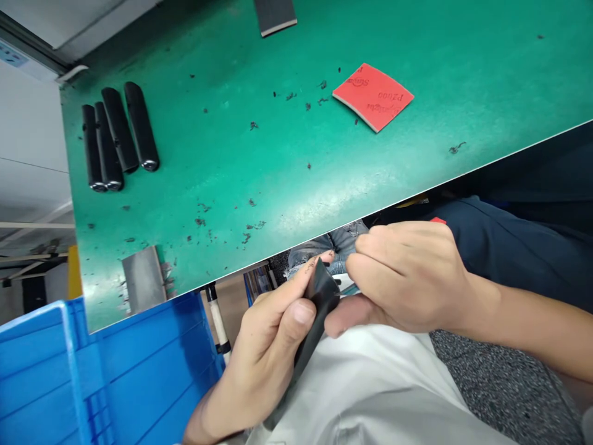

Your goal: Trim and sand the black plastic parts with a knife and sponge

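Head view, looking down past the edge of the green surface (417,55): the left hand (266,349) is closed around a black part (320,295), thumb pressed flat on its smooth, matte face, forefinger along its top edge. The right hand (410,278) is curled tight, fingers bunched at the part's upper corner and thumb touching it from below; whether it pinches anything of its own I cannot tell. The part sits below the surface's edge, over the lap. On the surface lie four glossy black cylinders (119,137) side by side, a square red sanding pad (373,96) with a curled edge, a grey block (143,278), and scattered dark shavings (250,227). A blue ribbed plastic crate (115,371) stands at lower left.
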Motion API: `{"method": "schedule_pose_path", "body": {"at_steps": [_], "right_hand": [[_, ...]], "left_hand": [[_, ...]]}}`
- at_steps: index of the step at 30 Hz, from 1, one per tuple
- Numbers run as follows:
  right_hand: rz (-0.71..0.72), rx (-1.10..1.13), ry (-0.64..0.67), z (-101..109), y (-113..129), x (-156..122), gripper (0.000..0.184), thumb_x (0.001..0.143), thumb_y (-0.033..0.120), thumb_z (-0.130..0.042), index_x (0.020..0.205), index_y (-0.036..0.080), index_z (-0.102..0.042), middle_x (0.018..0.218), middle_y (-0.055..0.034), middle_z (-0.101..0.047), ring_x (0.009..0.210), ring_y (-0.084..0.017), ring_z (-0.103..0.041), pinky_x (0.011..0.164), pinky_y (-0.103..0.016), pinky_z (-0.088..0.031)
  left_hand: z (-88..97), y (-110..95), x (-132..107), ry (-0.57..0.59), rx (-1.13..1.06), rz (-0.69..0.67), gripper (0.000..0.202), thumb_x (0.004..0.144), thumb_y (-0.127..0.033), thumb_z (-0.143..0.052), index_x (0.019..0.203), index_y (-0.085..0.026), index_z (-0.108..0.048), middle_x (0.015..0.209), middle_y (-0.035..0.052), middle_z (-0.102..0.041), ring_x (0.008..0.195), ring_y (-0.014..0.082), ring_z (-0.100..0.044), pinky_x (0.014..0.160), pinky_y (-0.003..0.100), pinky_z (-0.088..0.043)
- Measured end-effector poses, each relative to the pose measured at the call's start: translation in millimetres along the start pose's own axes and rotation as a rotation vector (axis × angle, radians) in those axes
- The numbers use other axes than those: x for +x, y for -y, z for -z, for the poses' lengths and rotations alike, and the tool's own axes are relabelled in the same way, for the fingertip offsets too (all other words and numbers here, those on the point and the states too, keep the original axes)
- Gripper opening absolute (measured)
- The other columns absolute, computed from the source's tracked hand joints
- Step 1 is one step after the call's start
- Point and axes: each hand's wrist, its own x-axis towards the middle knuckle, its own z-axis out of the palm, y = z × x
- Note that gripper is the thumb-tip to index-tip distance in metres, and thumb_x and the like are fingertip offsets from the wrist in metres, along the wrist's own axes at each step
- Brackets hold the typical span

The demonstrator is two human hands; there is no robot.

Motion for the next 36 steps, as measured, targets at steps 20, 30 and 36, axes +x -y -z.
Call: {"method": "schedule_pose_path", "body": {"at_steps": [20,30,36], "right_hand": [[-0.07,-0.079,0.016,-4.3,12.1,-5.3,0.065,0.104,0.073,-0.042,0.065,0.022,-0.046,0.056,0.0034,-0.042,0.052,-0.014,-0.036,0.053,-0.032,-0.024],[-0.064,-0.055,-0.008,-8.6,15.3,-8.9,0.055,0.11,0.057,-0.044,0.069,0.022,-0.048,0.058,0.0036,-0.041,0.055,-0.015,-0.036,0.056,-0.034,-0.024],[-0.069,-0.026,-0.002,-13.1,20.8,-12.1,0.06,0.114,0.053,-0.028,0.071,0.021,-0.056,0.06,0.0002,-0.047,0.059,-0.018,-0.038,0.057,-0.035,-0.026]], "left_hand": [[-10.2,-2.1,5.7,-0.122,-0.027,-0.058,0.042,0.111,-0.031,-0.049,0.149,-0.046,-0.058,0.156,-0.015,-0.056,0.149,0.0132,-0.047,0.125,0.024,-0.038],[-12.7,-4.9,10.5,-0.182,-0.014,-0.066,0.04,0.11,-0.033,-0.051,0.148,-0.041,-0.06,0.153,-0.0108,-0.061,0.144,0.0147,-0.054,0.124,0.026,-0.04],[-15.1,-7.0,18.6,-0.208,-0.061,-0.068,0.037,0.11,-0.036,-0.052,0.144,-0.042,-0.065,0.148,-0.0104,-0.065,0.145,0.0179,-0.054,0.125,0.029,-0.039]]}}
